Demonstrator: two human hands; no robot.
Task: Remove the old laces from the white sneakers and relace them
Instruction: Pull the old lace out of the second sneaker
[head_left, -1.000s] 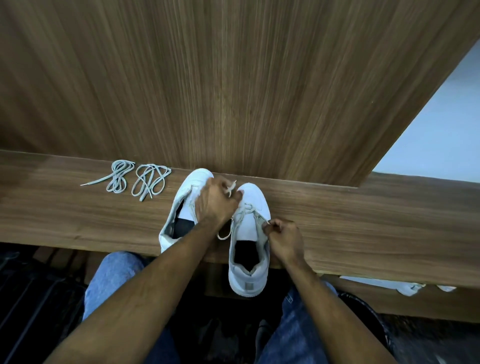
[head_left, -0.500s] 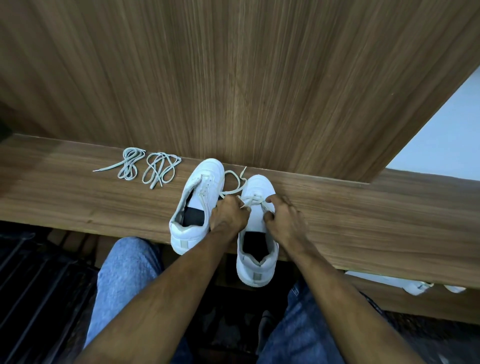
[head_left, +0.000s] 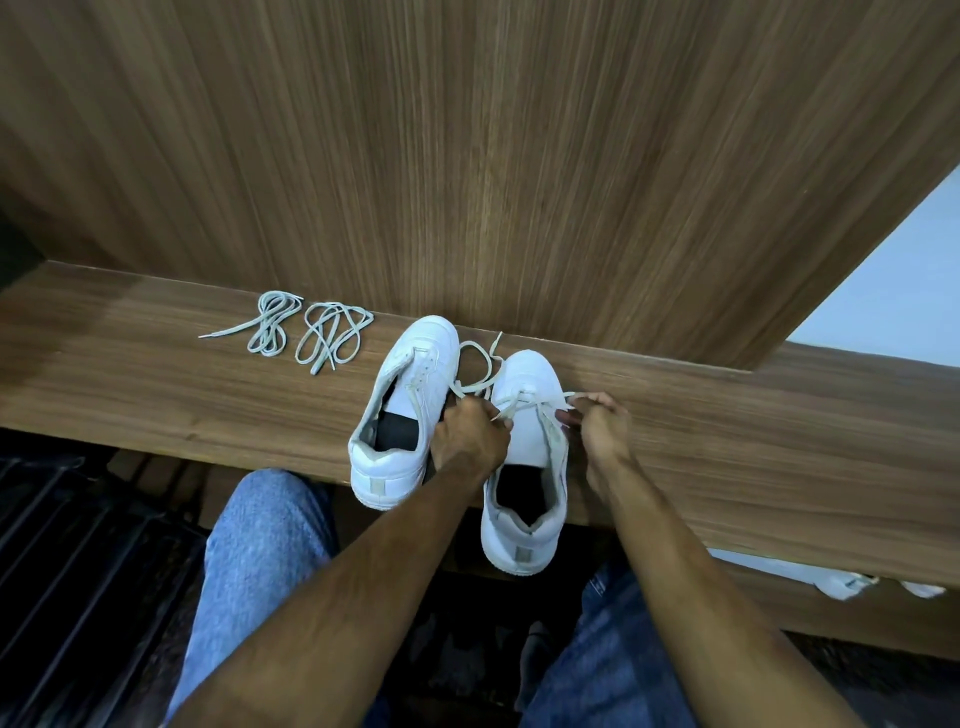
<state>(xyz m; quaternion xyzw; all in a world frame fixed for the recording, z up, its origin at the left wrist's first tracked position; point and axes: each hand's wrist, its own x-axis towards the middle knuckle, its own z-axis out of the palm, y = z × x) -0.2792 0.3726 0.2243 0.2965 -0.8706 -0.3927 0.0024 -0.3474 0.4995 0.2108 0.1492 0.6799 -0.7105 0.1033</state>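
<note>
Two white sneakers stand on a wooden shelf, toes against the back panel. The left sneaker has no lace in its eyelets. The right sneaker carries a pale lace through its lowest eyelets, with loose loops lying between the two toes. My left hand pinches the lace's left strand beside the tongue. My right hand grips the right strand and holds it out to the right of the shoe. Two coiled grey laces lie on the shelf to the left.
A tall wooden panel rises behind the shelf. The sneakers' heels overhang the shelf's front edge above my knees in blue jeans. White cloth or shoes show under the shelf at right. A dark slatted surface is at lower left.
My left hand dropped from the toes to the right sneaker's eyelets, and my right hand moved outward to the right, drawing the lace strand taut. The view shifted slightly.
</note>
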